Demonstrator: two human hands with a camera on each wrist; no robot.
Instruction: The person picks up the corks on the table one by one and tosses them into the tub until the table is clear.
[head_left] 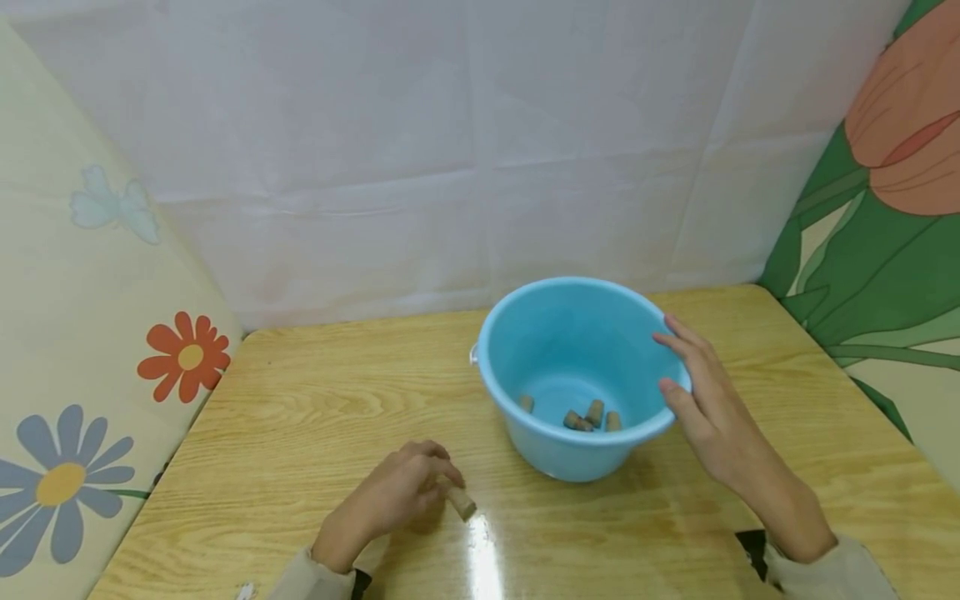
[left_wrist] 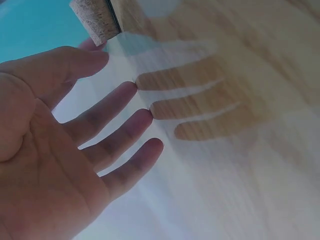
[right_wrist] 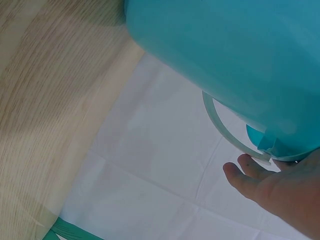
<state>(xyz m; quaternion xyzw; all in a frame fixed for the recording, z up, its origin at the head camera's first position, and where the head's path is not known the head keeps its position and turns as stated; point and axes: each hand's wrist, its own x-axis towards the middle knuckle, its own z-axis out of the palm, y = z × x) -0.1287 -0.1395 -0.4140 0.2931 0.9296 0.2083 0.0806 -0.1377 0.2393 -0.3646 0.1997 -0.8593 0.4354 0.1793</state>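
Observation:
My left hand [head_left: 405, 487] is low over the table, left of the bucket, and pinches a tapered cork [head_left: 461, 505] between thumb and forefinger. In the left wrist view the cork [left_wrist: 95, 20] sticks out past the thumb, while the other fingers are spread. A light-blue plastic bucket [head_left: 570, 458] stands on the table with several corks [head_left: 595, 412] on its bottom. At the right side of its rim, my right hand [head_left: 712, 417] holds on, some fingertips and the thumb over the edge. The right wrist view shows fingers outside, near the pale handle [right_wrist: 225, 132]; the rest are hidden.
The wood-grain table [head_left: 337, 392] meets a white cloth [head_left: 322, 167] at its back edge. Flower-printed panels [head_left: 60, 375] border the left and right sides. Near the front left edge lies a small white scrap [head_left: 246, 592], partly out of view.

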